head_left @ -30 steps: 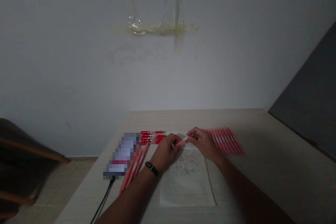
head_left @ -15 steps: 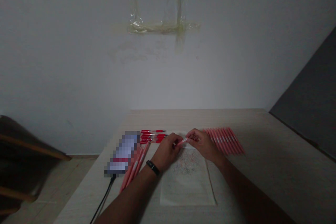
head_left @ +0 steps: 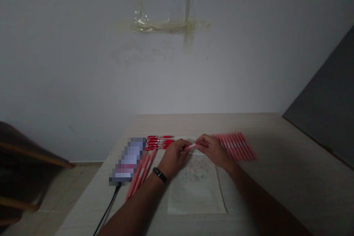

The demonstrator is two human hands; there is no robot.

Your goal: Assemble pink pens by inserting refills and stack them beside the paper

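Both my hands meet over a scribbled sheet of paper (head_left: 197,188) on a light wooden table (head_left: 279,177). My left hand (head_left: 174,158), with a dark band at the wrist, and my right hand (head_left: 212,150) each pinch one end of a thin pink pen part (head_left: 191,146) held level between them. A row of several pink pen barrels (head_left: 236,146) lies just right of my right hand. Several red capped pens (head_left: 159,142) lie left of my left hand, with more pink barrels (head_left: 141,176) below them.
A blurred-out phone (head_left: 128,160) lies at the table's left side with a black cable (head_left: 107,212) running off the front edge. A dark chair (head_left: 19,177) stands on the left. A white wall with old tape marks (head_left: 166,25) rises behind.
Hands stay together on the pink part, with only small finger shifts. The view has tilted slightly.
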